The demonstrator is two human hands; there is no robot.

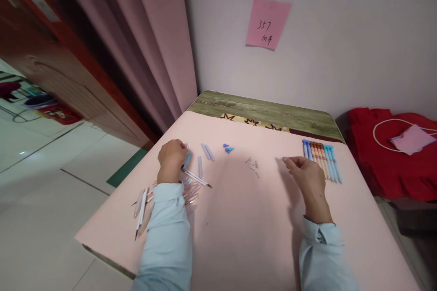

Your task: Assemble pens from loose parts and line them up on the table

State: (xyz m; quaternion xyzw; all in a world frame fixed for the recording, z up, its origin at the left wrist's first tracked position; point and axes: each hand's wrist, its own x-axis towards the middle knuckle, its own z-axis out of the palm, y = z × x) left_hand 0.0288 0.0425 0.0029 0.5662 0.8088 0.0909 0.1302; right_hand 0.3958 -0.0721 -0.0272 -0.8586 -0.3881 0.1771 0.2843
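Note:
My left hand (171,158) is over the left side of the table, fingers curled and mostly turned from view; whatever they hold is hidden. Right beside its fingertips is a blue pen barrel (186,161). White pen refills (198,178) with dark tips and clear pen parts (193,191) lie near that wrist. Pale violet pen barrels (207,152) rest just to the right. My right hand (305,175) hovers left of a row of pens (321,160) in blue, brown and violet. Its thumb and forefinger are pressed together; anything between them is too small to make out.
Small blue pen pieces (228,148) and a scatter of tiny clear pieces (252,164) lie mid-table. More refills (141,211) are at the left edge. A pink paper (268,25) hangs on the wall. Red cloth (372,154) is at right, a wooden door (75,68) at left.

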